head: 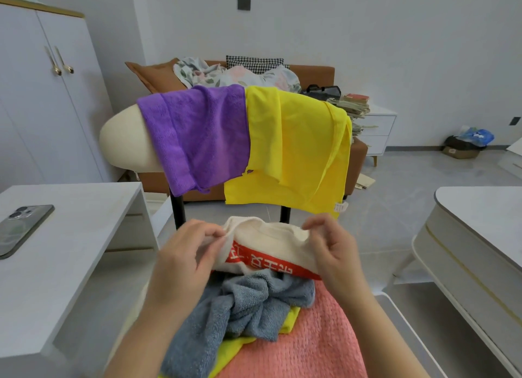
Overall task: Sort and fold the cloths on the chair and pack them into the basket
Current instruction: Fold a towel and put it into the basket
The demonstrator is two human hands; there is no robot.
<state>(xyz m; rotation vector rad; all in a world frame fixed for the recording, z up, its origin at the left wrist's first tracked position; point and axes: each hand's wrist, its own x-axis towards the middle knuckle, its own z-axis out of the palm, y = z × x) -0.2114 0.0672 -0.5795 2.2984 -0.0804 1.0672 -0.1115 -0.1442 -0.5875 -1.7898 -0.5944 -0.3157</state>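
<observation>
Head view, cream cloth (276,238): raised just above the pile on the chair seat, stretched between both hands, top edge at the fingertips.
Left hand (183,255): at the cloth's upper left corner, thumb and fingers curled, pinching the edge.
Right hand (332,250): at the upper right edge, fingertips closed in a pinch on the fabric, palm over the cloth's right side.
Red band (268,264): across the lower part of the cream cloth, white characters printed along it, turned away from the camera and not readable.
Grey towel (254,301): crumpled directly below the cream cloth, between the forearms.
Pink cloth (310,346): beneath the grey towel, spread to the right.
Yellow-green cloth (230,351): showing between grey towel and pink cloth.
Purple cloth (197,134): draped over the chair backrest (121,140), left part.
Yellow cloth (296,149): draped just beside the purple one, edges meeting.
White tag (340,207): at the yellow cloth's lower right corner, print too small to read.
Phone (22,228): camera side up on the white table (84,236) at left, well apart from the hands.
</observation>
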